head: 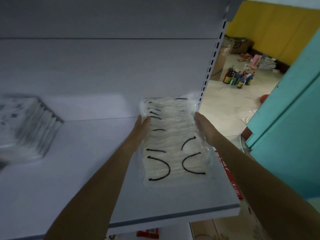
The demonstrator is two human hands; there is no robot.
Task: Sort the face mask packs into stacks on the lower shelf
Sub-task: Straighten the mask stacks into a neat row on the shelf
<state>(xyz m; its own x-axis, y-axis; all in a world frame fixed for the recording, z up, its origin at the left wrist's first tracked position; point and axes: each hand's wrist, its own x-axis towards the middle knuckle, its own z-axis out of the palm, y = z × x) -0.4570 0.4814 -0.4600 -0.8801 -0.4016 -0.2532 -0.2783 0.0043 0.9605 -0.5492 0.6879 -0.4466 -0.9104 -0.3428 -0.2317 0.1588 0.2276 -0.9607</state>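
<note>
Face mask packs (pixel 173 141), clear wrappers showing white masks with black ear loops, lie in an overlapping row on the right part of a white shelf (pixel 86 170). The row runs from a little behind the shelf's near edge back to the rear panel. Under the near edge a red carton (pixel 148 233) shows on a lower level, and a red printed strip (pixel 228 172) runs just right of the shelf's right edge.

Two bare forearms reach in from the near side, one on each flank of the row. The left hand (pixel 141 126) lies flat against the row's left edge about midway back, fingers straight and held together, touching the wrappers. The right hand (pixel 203 127) lies along the right edge opposite it, fingers likewise straight and together against the plastic. Neither hand is curled round a pack.

Well apart on the far left of the shelf sits a second stack (pixel 27 125) of patterned packs, blurred. At the far right a slotted upright (pixel 210 66) bounds the unit. Beyond it, dark bottles (pixel 239 78) stand on the tiled floor, with cardboard boxes (pixel 240 45) farther off against a yellow wall (pixel 268 23), and a teal panel (pixel 294 118) on the right.
</note>
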